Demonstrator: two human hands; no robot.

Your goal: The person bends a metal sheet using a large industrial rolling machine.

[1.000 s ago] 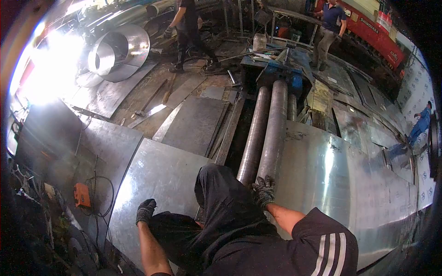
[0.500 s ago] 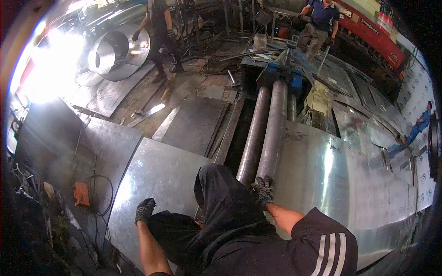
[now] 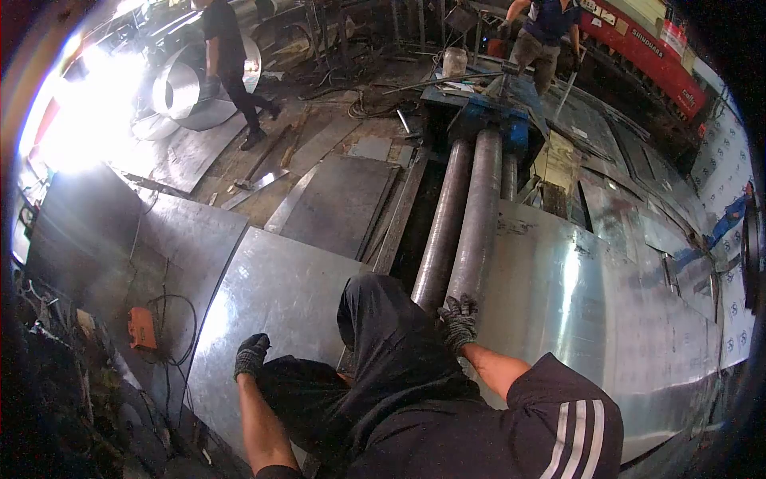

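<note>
My right hand (image 3: 459, 322), in a grey glove, rests with its fingers apart at the near end of the long steel rollers (image 3: 477, 215), beside the edge of a shiny metal sheet (image 3: 542, 295). It holds nothing. My left hand (image 3: 251, 355), gloved too, is by my left knee above another flat metal sheet (image 3: 287, 279); its fingers look curled, and whether anything is in them is hidden. Between my hands are my knees in dark cloth. The rollers run away from me to a blue machine housing (image 3: 488, 120).
An orange control box (image 3: 142, 328) with a cable lies at the left. One person (image 3: 223, 60) walks near large rolled metal rings (image 3: 177, 89) at the upper left. Another person (image 3: 545, 36) stands behind the machine. A red machine (image 3: 638, 56) is at the upper right.
The person at the upper left has moved further left. The person behind the machine has shifted posture. The view has tilted slightly; my hands have hardly moved.
</note>
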